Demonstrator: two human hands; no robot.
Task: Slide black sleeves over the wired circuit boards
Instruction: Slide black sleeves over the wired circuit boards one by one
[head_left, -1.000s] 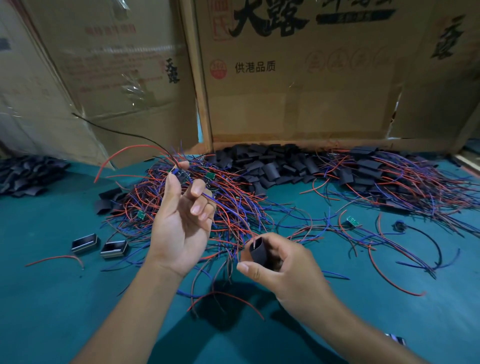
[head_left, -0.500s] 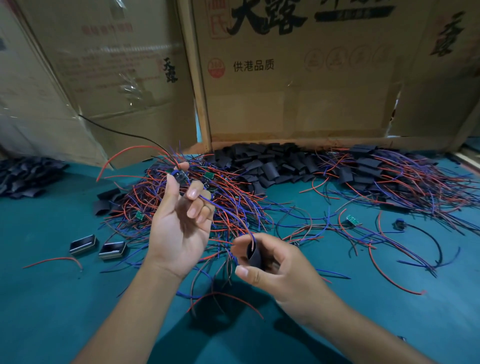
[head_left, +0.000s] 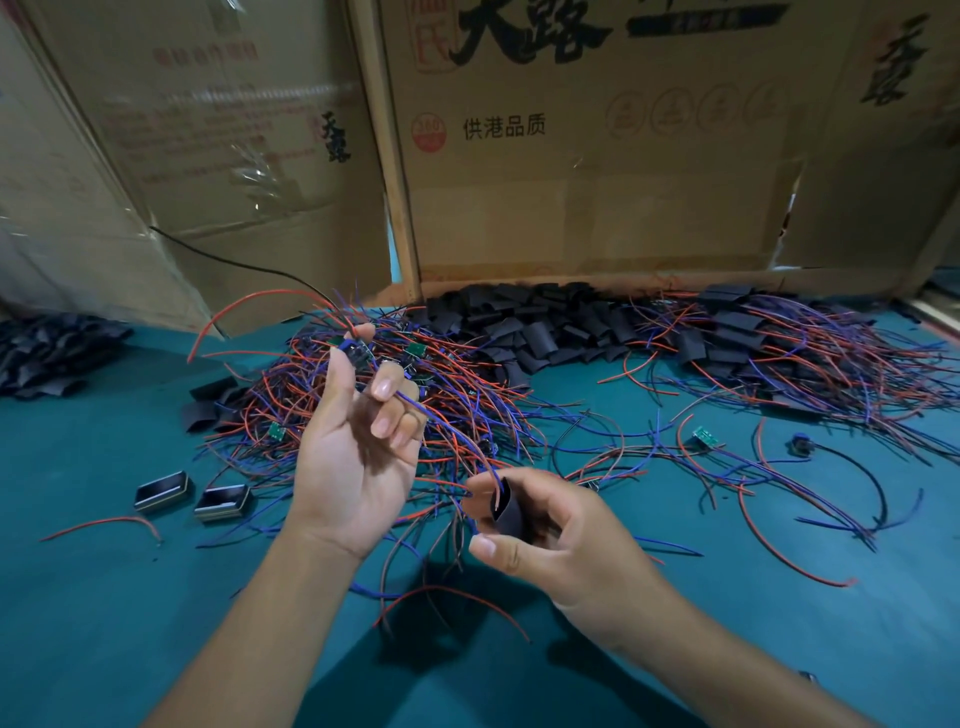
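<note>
I have my left hand (head_left: 358, 447) raised palm toward me, thumb and forefinger pinching a small circuit board (head_left: 356, 349) at the top of the hand, so its wires (head_left: 441, 426) hang free and run down and to the right toward my other hand. The remaining fingers curl loosely, the blue lead passing across them; I judge that keeps the strand taut and pointed. My right hand (head_left: 550, 535) sits lower and just to the right, thumb below and fingertips above gripping a black sleeve (head_left: 506, 512) with its open mouth turned up toward the left hand. The wire ends appear to be entering that mouth already, though I cannot tell how deep they go. Holding the board high and the sleeve low lets the leads feed through first, so the sleeve can then ride up them onto the board. Behind my left hand lies the tangle of loose wired boards (head_left: 415, 395); beyond my right hand is the heap of spare sleeves (head_left: 545, 327), within easy reach. To the left of my left wrist sit two small metal-edged cases (head_left: 195, 496) on the green table (head_left: 104, 623).
</note>
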